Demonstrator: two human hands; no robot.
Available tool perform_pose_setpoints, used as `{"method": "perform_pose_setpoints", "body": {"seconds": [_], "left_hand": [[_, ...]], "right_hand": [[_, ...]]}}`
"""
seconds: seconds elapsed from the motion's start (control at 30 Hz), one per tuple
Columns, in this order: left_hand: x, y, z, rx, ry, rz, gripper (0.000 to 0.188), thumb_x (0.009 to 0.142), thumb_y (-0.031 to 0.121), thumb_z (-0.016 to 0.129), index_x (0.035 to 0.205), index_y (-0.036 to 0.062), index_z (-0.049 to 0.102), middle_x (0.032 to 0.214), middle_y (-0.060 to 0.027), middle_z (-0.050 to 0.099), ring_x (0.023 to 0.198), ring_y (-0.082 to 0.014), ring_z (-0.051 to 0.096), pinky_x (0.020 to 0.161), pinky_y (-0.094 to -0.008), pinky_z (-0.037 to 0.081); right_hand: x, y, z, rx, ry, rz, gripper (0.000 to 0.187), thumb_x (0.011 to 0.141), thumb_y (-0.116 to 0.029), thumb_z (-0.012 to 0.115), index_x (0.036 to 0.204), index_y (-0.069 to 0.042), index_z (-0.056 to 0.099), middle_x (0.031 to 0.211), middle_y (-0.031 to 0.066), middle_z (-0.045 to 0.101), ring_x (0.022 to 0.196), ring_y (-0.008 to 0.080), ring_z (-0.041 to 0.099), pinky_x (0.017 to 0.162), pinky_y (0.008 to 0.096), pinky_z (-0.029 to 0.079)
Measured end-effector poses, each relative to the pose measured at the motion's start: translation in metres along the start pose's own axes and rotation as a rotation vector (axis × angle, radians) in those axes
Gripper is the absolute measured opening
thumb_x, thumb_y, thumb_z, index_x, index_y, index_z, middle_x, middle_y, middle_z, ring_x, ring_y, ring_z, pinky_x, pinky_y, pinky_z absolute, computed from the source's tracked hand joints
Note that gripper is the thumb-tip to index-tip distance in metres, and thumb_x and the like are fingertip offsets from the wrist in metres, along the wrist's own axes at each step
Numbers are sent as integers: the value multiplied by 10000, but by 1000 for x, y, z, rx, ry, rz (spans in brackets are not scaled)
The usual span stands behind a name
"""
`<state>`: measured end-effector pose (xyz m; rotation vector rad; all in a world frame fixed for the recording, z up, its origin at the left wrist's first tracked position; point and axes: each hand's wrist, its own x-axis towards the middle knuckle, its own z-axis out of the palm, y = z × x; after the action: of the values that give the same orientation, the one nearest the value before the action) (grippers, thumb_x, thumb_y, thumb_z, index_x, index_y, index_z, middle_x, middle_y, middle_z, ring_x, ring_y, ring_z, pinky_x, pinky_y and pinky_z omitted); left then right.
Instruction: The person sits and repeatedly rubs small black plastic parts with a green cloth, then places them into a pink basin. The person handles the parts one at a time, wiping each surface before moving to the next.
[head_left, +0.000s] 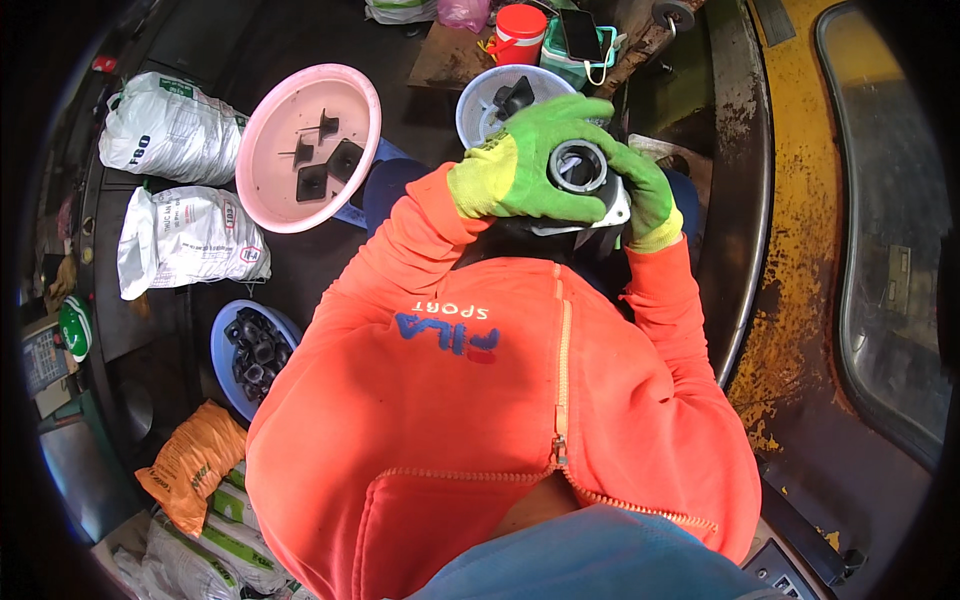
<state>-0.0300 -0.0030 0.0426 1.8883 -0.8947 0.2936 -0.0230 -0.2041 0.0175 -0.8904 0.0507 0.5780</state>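
Both your hands are on one piece: left hand (540, 160) curled round the ring-mouthed part (578, 168), right hand (645, 195) closed against its right side. The part sits between your palms, black open mouth up at you, pale lug below it toward the right hand. Reads like a two-sided grip to steady it and leave the bore visible; your fingers hide most of the body, so can't tell its full shape.

Just beyond your left hand: pale blue basin (473, 112) with a dark piece (515, 97) in it; your glove covers its near side in view. Left of your hands: pink basin (275, 165), dark funnel-like pieces (312, 182) spread out in it, probably easy to pick singly. Further left, two white sacks (175, 125). Left and nearer your body: blue basin (282, 318) heaped with black pieces (255, 355).

Farther past the hands: red container (520, 30), green basket (570, 70), phone (580, 36) on top. Right of your hands, the rusty yellow panel (800, 200) likely limits elbow room.
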Motion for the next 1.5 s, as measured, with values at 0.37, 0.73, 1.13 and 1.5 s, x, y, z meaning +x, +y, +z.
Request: {"method": "perform_pose_setpoints", "body": {"seconds": [0.37,0.73,1.13,1.5], "left_hand": [[0,22,13,-379,369,-421,474,669,106,842,1092,39,638,1086,-66,649,987,-158,615,870,-304,499],[7,44,36,-503,514,-483,622,679,212,855,1183,-1,559,1105,-101,607,1007,-184,589,894,-317,482],[8,45,40,-315,534,-320,580,657,209,857,1134,21,587,1080,-98,629,977,-201,620,865,-319,503],[8,35,7,-516,-36,-225,461,682,128,812,1093,20,635,1107,-93,657,1009,-192,625,877,-322,502]], "right_hand": [[-4,57,-2,-505,89,-389,349,954,-200,551,1263,-39,529,1099,30,621,943,137,602,821,273,490],[8,39,14,-847,81,-798,402,944,-280,541,1258,-30,521,1190,88,601,1082,200,586,897,321,481],[-6,8,42,-966,-47,-769,361,825,-146,659,1164,-50,582,1079,92,631,999,224,622,820,333,503],[-19,-21,27,-1101,-489,-696,981,432,-245,962,1258,-12,487,1177,81,595,1085,197,573,920,331,473]]}}
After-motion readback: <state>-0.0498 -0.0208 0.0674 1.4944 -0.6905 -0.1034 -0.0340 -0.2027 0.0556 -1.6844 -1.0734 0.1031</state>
